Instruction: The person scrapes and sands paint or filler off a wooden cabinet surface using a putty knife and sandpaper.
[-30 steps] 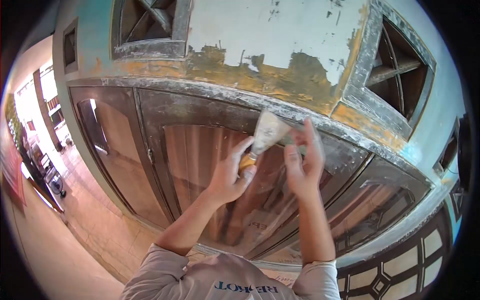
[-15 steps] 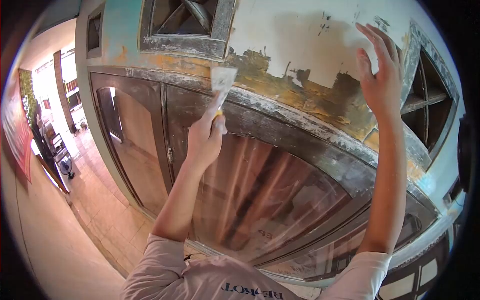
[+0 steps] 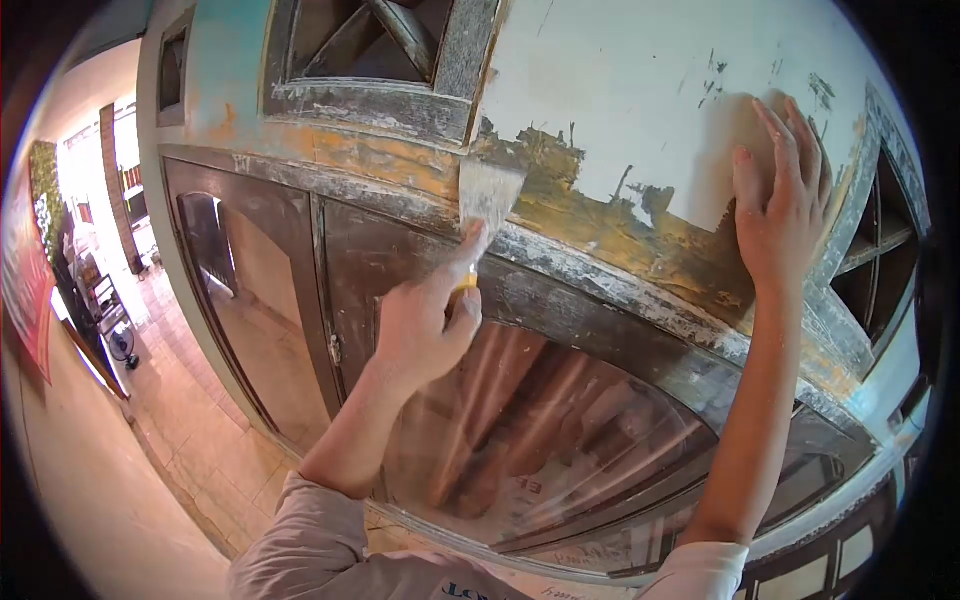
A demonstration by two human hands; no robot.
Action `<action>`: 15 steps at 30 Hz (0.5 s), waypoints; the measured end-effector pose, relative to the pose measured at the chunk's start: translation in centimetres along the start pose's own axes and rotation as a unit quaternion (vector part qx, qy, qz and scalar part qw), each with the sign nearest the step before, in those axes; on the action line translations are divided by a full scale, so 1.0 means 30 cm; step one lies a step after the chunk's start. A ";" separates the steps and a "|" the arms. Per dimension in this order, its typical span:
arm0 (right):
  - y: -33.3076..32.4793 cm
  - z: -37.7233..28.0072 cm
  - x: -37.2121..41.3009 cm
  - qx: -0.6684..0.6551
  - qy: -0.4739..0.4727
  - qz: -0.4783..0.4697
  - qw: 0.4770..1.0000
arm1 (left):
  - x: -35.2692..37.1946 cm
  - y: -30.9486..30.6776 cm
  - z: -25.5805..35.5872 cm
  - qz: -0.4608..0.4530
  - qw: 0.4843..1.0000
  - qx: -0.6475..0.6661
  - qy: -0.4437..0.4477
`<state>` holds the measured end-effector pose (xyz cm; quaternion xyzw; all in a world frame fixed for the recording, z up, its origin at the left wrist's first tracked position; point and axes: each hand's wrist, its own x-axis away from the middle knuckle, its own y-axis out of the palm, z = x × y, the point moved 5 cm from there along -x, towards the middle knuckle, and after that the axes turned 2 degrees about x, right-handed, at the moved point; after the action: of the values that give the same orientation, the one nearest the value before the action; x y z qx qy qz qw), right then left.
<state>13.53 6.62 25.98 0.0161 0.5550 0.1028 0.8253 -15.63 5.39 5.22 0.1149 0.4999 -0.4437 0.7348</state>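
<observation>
My left hand [image 3: 425, 325] grips a putty knife by its yellow handle [image 3: 467, 280], the index finger stretched along the blade. The wide, whitish-smeared blade [image 3: 490, 192] points up. Its edge meets the peeling strip of wall [image 3: 560, 180] just above the wooden door frame, at the lower right corner of a vent frame. My right hand [image 3: 785, 205] lies with fingers spread against the white-painted wall [image 3: 640, 90], near the right vent. Below the white paint, the bared strip shows orange and dark brown patches with ragged paint edges.
A weathered wooden lintel [image 3: 620, 295] runs over a glazed door [image 3: 530, 430]. Crossed-bar wooden vents stand at the upper left [image 3: 375, 40] and at the right [image 3: 880, 240]. Down the tiled passage [image 3: 215, 440] at left stands a fan [image 3: 121, 345].
My left hand has moved up and right with the putty knife, bringing the blade onto the bared strip. My right hand has lowered slightly, fingers now spread on the wall. The view has shifted somewhat.
</observation>
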 end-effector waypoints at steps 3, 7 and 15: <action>0.002 0.004 0.001 0.006 0.004 0.001 1.000 | 0.007 0.041 -0.024 0.066 0.994 0.032 0.083; 0.001 0.006 0.010 0.010 -0.013 -0.007 1.000 | -0.103 -0.045 0.045 -0.028 0.999 0.022 -0.002; 0.005 0.005 0.015 0.024 -0.011 -0.005 1.000 | -0.072 -0.040 0.037 -0.019 0.999 0.034 0.022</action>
<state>13.82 6.86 25.65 0.0347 0.5481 0.0850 0.8313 -16.08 5.19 7.88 0.1401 0.5024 -0.4722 0.7106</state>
